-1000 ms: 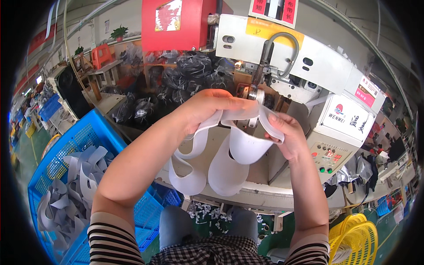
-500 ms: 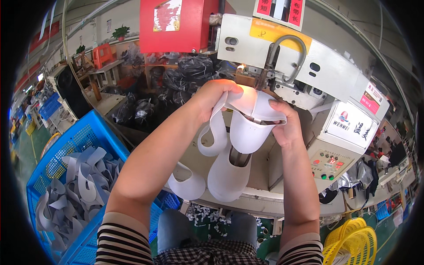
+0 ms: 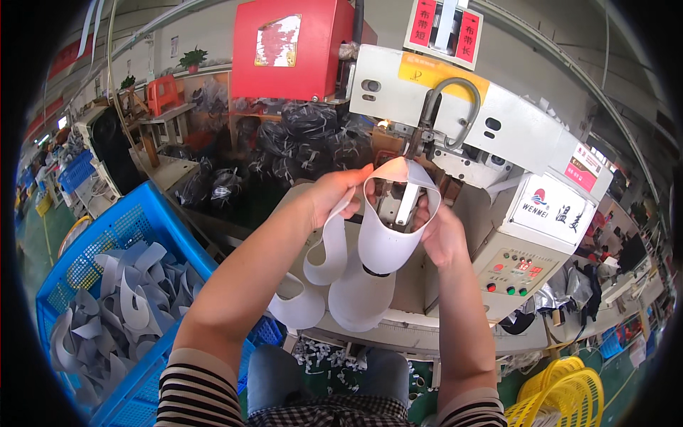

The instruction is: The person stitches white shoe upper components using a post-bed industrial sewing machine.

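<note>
A white loop-shaped shoe upper (image 3: 385,250) hangs under the head of a white machine (image 3: 427,92), its top join close beneath the machine's working parts (image 3: 420,139). My left hand (image 3: 333,197) is closed on its left side, thumb and index finger near the join; a white strip passes through the fingers. My right hand (image 3: 444,235) grips the right edge, fingertips partly inside the loop. More white uppers hang below and to the left: one loop (image 3: 329,265) under my left hand, a rounded one (image 3: 363,302) behind the held upper, and another (image 3: 299,308) lower left.
On the left a blue basket (image 3: 160,220) holds many grey-white curved pieces (image 3: 128,299). A red box (image 3: 292,50) sits above, left of the machine arm. The control panel (image 3: 516,274) is at the right, yellow baskets (image 3: 569,395) lower right. Black bags (image 3: 306,135) lie behind.
Both hands have come lower and slightly left with the upper. Its loop has opened toward me, showing the metal parts behind it. My right hand has shifted down the right edge.
</note>
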`<action>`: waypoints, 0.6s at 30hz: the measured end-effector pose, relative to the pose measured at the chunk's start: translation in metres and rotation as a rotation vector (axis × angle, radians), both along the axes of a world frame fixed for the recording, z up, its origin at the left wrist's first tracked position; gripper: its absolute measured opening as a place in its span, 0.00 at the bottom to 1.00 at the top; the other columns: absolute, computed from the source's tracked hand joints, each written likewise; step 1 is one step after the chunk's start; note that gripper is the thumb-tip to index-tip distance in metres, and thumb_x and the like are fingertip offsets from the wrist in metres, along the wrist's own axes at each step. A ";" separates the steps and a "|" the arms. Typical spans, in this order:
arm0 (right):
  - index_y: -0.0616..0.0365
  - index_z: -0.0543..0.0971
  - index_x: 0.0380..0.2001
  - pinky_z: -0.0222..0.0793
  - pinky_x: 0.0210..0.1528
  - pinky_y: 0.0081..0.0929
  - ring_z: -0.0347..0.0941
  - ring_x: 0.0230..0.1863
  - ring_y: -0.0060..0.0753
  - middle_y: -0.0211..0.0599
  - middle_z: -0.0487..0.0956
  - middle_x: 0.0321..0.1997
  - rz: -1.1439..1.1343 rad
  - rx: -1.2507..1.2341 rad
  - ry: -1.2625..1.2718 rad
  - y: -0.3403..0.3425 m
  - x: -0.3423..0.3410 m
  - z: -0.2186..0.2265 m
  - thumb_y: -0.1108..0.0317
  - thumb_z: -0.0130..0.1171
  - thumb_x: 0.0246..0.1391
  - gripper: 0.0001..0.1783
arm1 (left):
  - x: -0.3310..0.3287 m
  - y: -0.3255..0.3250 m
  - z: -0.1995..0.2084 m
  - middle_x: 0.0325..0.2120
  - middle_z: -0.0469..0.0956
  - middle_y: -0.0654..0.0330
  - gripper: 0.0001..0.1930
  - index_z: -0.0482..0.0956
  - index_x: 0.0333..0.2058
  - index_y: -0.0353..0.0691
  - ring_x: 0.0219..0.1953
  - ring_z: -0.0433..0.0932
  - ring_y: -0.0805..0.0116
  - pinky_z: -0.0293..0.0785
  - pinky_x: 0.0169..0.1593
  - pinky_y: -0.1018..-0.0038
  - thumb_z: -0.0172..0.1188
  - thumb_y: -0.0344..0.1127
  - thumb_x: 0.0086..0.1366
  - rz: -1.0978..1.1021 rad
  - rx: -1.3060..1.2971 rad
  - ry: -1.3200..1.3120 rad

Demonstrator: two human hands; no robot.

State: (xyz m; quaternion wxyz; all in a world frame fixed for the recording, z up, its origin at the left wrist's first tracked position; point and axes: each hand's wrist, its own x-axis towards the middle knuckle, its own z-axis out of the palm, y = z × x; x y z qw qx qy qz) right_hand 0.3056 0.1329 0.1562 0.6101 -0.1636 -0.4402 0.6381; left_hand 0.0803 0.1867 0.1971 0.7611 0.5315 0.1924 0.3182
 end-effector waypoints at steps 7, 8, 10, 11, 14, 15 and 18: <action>0.59 0.71 0.28 0.60 0.26 0.16 0.63 0.23 0.18 0.26 0.68 0.22 -0.288 -0.071 -0.120 -0.023 -0.012 0.001 0.63 0.48 0.54 0.10 | 0.019 -0.029 0.006 0.18 0.69 0.66 0.07 0.72 0.22 0.44 0.17 0.62 0.79 0.54 0.18 0.83 0.51 0.37 0.55 0.377 0.008 0.013; 0.58 0.71 0.28 0.60 0.25 0.16 0.63 0.23 0.18 0.26 0.68 0.22 -0.298 -0.071 -0.127 -0.023 -0.013 0.002 0.63 0.49 0.54 0.10 | 0.019 -0.026 0.004 0.18 0.69 0.66 0.07 0.71 0.21 0.44 0.17 0.62 0.78 0.54 0.18 0.83 0.50 0.37 0.54 0.372 0.024 0.016; 0.58 0.71 0.28 0.60 0.24 0.16 0.63 0.22 0.18 0.26 0.68 0.22 -0.307 -0.072 -0.134 -0.021 -0.012 0.001 0.63 0.49 0.54 0.10 | 0.019 -0.023 0.002 0.17 0.68 0.65 0.07 0.71 0.19 0.44 0.17 0.62 0.78 0.55 0.18 0.82 0.50 0.36 0.53 0.369 0.039 0.021; 0.57 0.72 0.28 0.62 0.24 0.17 0.65 0.23 0.18 0.26 0.69 0.23 -0.274 -0.050 -0.139 -0.019 -0.009 -0.001 0.62 0.48 0.56 0.11 | 0.019 -0.023 0.002 0.17 0.68 0.66 0.07 0.71 0.20 0.44 0.17 0.62 0.78 0.55 0.18 0.82 0.50 0.36 0.54 0.362 0.048 0.022; 0.56 0.72 0.27 0.63 0.23 0.17 0.65 0.22 0.18 0.25 0.69 0.22 -0.286 -0.057 -0.133 -0.022 -0.015 0.001 0.62 0.47 0.56 0.10 | 0.019 -0.029 0.006 0.17 0.68 0.66 0.08 0.71 0.20 0.44 0.17 0.63 0.78 0.56 0.18 0.82 0.50 0.37 0.55 0.369 0.049 0.041; 0.57 0.71 0.27 0.61 0.23 0.16 0.63 0.21 0.17 0.25 0.68 0.21 -0.331 -0.085 -0.126 -0.024 -0.020 0.002 0.64 0.48 0.55 0.09 | 0.019 -0.031 0.007 0.16 0.68 0.66 0.08 0.71 0.20 0.44 0.17 0.63 0.78 0.56 0.18 0.82 0.49 0.38 0.56 0.382 0.041 0.057; 0.57 0.71 0.26 0.62 0.24 0.15 0.64 0.21 0.18 0.25 0.68 0.20 -0.344 -0.091 -0.104 -0.025 -0.022 0.000 0.65 0.47 0.55 0.09 | 0.020 -0.032 0.005 0.17 0.68 0.65 0.09 0.71 0.20 0.43 0.16 0.63 0.78 0.57 0.18 0.81 0.49 0.38 0.57 0.411 0.024 0.093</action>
